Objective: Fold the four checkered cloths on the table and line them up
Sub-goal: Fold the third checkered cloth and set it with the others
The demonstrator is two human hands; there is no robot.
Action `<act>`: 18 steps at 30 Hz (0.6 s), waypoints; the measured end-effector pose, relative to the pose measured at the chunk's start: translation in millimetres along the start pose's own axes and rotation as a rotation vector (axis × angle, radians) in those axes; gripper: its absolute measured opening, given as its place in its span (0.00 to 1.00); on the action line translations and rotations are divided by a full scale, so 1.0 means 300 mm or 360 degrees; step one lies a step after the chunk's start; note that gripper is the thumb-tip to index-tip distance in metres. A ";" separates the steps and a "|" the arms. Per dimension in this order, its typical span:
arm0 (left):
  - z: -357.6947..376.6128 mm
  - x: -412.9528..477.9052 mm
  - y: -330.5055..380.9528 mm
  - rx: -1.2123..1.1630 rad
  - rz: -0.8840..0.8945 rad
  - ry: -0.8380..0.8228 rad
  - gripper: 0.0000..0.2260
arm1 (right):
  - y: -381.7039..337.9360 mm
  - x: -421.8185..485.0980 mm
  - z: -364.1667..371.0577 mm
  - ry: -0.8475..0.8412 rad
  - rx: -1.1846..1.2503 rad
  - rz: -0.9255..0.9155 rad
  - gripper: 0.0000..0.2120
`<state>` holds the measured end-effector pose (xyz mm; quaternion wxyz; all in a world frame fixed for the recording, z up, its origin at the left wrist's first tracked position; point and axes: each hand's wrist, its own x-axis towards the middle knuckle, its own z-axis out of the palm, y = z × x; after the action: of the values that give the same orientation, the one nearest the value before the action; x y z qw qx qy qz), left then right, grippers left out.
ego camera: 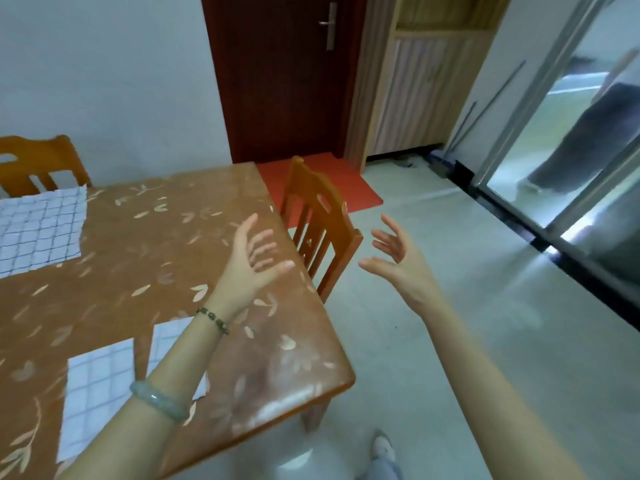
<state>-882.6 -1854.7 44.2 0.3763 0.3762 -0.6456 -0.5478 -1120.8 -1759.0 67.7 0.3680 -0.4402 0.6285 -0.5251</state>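
Rightward, chair [322, 233] — perhaps touching — flanks table [173, 271].

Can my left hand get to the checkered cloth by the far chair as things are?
Probably yes: the left hand is open and empty, and only bare table lies between it and the cloth.

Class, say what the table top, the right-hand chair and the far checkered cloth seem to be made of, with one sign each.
The table top looks like glossy leaf-printed plastic sheeting: light glares off it. The chair seems orange-varnished wood: solid shiny slats. The checkered cloth seems thin matte fabric: it lies wrinkled.
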 end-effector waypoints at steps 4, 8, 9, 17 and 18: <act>0.171 0.107 0.008 0.0039 0.0035 -0.0054 0.46 | 0.042 0.049 -0.176 0.0064 0.0005 0.0017 0.40; 0.392 0.221 0.007 0.0053 0.0053 -0.0046 0.45 | 0.095 0.152 -0.390 0.0045 0.0034 0.0021 0.40; 0.450 0.248 0.006 0.0059 0.0051 -0.0040 0.45 | 0.107 0.182 -0.446 0.0030 0.0043 0.0021 0.40; 0.835 0.467 0.007 0.0108 0.0013 0.0070 0.45 | 0.184 0.407 -0.849 -0.0104 0.0071 0.0014 0.40; 0.870 0.486 0.006 0.0118 0.0002 0.0086 0.45 | 0.192 0.429 -0.885 -0.0119 0.0075 0.0024 0.40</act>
<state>-1180.3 -1874.8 26.3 0.3799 0.4041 -0.6553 -0.5129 -1419.8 -1787.1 58.0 0.4053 -0.4460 0.6051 -0.5202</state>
